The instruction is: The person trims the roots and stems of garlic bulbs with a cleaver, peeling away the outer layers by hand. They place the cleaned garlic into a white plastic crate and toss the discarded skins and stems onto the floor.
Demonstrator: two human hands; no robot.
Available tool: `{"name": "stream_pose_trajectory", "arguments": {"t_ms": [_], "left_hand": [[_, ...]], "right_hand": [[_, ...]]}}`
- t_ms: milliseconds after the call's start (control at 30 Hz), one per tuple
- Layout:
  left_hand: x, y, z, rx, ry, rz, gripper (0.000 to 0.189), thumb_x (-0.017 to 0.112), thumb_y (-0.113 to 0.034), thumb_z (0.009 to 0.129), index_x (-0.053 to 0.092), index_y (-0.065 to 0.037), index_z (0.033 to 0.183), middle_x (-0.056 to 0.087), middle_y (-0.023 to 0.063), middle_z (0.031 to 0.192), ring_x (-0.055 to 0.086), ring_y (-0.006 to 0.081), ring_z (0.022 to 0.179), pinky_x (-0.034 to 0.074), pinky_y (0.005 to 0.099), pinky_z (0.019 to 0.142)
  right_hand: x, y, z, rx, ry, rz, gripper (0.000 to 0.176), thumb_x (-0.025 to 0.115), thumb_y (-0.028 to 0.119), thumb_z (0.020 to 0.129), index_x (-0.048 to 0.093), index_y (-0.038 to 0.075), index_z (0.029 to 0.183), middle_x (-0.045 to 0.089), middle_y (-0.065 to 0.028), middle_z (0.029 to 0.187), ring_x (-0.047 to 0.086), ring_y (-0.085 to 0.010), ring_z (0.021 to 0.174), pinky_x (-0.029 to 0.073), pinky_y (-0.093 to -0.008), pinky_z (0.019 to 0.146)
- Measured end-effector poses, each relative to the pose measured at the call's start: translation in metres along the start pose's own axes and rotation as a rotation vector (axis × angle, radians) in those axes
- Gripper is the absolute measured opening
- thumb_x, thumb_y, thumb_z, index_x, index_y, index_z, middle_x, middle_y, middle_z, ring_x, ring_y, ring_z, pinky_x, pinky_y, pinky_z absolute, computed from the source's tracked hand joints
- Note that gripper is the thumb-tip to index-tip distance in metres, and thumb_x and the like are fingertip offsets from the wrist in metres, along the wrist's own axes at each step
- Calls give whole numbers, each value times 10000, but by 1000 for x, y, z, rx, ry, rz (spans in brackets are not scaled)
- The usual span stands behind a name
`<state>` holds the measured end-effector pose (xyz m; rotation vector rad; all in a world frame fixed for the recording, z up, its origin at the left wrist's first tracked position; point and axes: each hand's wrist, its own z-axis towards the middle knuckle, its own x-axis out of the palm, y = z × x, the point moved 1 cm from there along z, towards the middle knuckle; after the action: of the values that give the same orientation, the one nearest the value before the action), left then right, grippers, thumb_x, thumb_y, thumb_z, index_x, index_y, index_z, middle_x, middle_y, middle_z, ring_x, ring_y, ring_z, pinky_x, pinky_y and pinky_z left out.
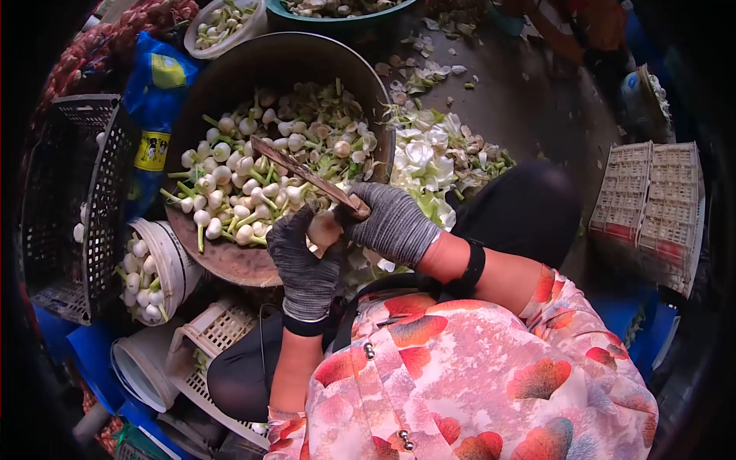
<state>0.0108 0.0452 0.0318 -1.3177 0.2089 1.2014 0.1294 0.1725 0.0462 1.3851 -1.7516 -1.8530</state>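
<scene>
My left hand, in a dark grey knit glove, is closed around a garlic bulb with brownish skin. In my right hand, gloved alike, is a worn, brown-stained knife. Its long narrow blade points up and left over the big round metal pan. The two hands nearly meet above the pan's near edge. White garlic bulbs with short green stems fill the pan's left side. Loose peels and leaf scraps lie at its right.
Garlic peelings heap on the floor right of the pan. A white bucket of garlic, a black crate and a tipped white bucket stand left. Stacked pale baskets stand right. Another person's arm shows at top right.
</scene>
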Motion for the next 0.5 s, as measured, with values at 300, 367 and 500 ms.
{"name": "stream_pose_trajectory", "arguments": {"t_ms": [300,367,500], "left_hand": [[8,-5,9,-57,133,-147,585,807,-128,647,549,-16,1160,564,131,1036,559,283,967,428,377,891],[9,-11,9,-180,123,-388,639,776,-109,692,475,-33,1251,560,102,1074,548,235,1037,418,335,945],[9,1,4,-506,114,-1028,680,748,-121,741,395,-45,1318,538,63,1108,542,204,1033,430,307,932]], "right_hand": [[-10,-5,2,118,28,35,317,676,288,763,609,12,901,636,-214,835,626,-375,806,499,-416,724],[-2,-30,11,218,25,158,356,679,316,757,599,1,903,637,-221,805,625,-376,781,502,-401,715],[-19,-46,19,344,-281,209,301,645,273,830,591,-14,903,650,-160,759,641,-288,716,509,-368,700]]}}
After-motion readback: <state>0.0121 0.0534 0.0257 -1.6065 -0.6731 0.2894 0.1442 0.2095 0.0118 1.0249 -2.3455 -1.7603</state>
